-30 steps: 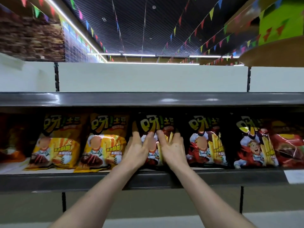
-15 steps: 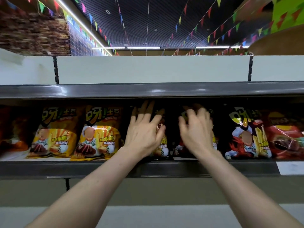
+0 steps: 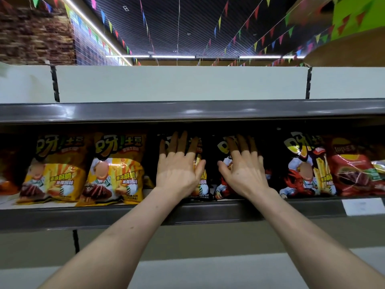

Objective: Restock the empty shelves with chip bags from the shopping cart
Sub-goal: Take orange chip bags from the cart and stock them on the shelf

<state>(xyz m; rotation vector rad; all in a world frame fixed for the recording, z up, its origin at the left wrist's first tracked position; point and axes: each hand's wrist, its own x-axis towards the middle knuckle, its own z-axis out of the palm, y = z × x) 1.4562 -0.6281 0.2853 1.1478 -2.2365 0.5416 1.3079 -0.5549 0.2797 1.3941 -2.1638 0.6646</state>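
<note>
pressing flat against the row of packs, both hands reach into the lower shelf (image 3: 208, 212) from the near side. the left hand (image 3: 178, 172) lies with straight, spread fingers on a black chip bag (image 3: 203, 184) and covers most of its front. it grasps nothing; the palm simply rests on the pack. the right hand (image 3: 244, 174) lies the same way, fingers straight and released, on the crayfish-print black bag (image 3: 225, 187) just to the right. the fingertips of both hands reach into the shadow under the upper shelf (image 3: 187, 110). these two bags stand side by side in the middle of the row, upright and leaning slightly back. left of them stand a first yellow bag (image 3: 54, 172) and a second yellow bag (image 3: 113, 172), close together. to the right come a third black bag (image 3: 306, 170) and then a red bag (image 3: 358, 174). a white price label (image 3: 363, 207) sits on the lower shelf's front rail at the right. a white back panel (image 3: 181, 83) rises behind the upper shelf, with coloured bunting (image 3: 256, 11) strung under the dark ceiling.
</note>
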